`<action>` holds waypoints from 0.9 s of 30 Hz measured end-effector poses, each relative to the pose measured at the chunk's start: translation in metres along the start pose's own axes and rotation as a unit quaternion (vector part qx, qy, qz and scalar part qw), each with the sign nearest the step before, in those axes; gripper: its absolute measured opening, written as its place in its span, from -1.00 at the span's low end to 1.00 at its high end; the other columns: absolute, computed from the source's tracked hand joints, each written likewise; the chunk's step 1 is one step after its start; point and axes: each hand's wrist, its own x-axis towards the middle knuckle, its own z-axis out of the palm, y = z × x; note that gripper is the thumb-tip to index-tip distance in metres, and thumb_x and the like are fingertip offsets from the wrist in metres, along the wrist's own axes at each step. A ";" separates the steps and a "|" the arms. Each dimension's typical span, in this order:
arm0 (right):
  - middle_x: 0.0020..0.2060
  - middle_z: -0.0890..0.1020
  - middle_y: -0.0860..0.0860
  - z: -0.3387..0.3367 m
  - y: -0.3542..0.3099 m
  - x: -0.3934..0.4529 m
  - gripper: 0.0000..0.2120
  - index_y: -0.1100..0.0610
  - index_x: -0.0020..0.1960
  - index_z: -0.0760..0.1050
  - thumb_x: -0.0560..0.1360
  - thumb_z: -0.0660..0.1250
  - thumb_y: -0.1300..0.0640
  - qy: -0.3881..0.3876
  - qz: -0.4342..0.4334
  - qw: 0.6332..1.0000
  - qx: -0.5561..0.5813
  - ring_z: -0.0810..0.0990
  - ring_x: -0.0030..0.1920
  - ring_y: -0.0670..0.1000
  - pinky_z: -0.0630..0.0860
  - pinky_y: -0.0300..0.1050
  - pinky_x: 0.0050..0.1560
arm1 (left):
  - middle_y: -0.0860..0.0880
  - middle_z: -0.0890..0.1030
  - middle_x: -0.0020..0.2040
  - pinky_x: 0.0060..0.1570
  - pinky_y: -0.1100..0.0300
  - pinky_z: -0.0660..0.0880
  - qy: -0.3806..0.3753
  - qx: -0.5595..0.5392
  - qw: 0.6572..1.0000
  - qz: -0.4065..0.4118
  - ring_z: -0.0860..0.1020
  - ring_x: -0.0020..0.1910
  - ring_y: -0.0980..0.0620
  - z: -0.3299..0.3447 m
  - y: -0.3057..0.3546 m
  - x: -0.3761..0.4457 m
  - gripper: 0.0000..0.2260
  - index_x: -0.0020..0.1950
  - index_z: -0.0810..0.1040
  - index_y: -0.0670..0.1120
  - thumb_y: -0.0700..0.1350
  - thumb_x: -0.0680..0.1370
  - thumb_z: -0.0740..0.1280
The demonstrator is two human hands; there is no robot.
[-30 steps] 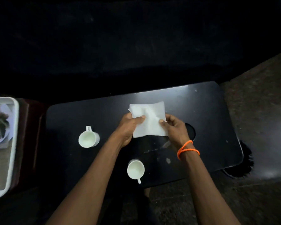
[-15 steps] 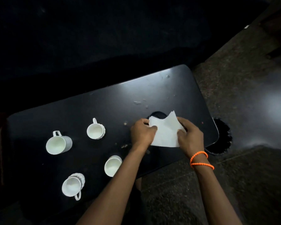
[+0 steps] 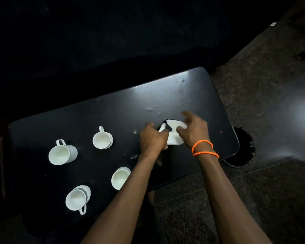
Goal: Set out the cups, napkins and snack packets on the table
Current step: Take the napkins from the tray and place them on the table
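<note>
A white paper napkin is bunched between both hands, low over the round hole in the black table. My left hand pinches its left edge. My right hand, with orange bead bracelets at the wrist, holds its right side with thumb and fingers, the other fingers spread. Several white cups stand on the table's left half: a plain mug, a ribbed cup, a cup partly behind my left forearm, and a ribbed cup nearest me. No snack packets are in view.
The table's right edge and near-right corner lie close to my right wrist. A dark frilled round object sits on the speckled floor beside that corner. Crumbs and smears dot the tabletop beyond the hands. Behind the table all is dark.
The view swung right, so the tray at left left the frame and more cups show. The napkin went from flat and spread to crumpled, and both hands moved lower to the table's hole.
</note>
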 end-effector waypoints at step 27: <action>0.02 0.73 0.05 0.048 0.047 -0.017 -0.44 0.03 0.09 0.67 0.62 0.07 -0.34 0.073 0.242 0.869 0.426 0.70 0.09 0.08 0.67 0.06 -0.05 | -0.02 0.70 0.28 0.37 -0.19 0.53 -0.049 -0.145 0.988 -0.026 0.63 0.30 -0.08 0.012 -0.025 0.033 -0.47 0.24 0.70 0.04 0.33 0.62 0.11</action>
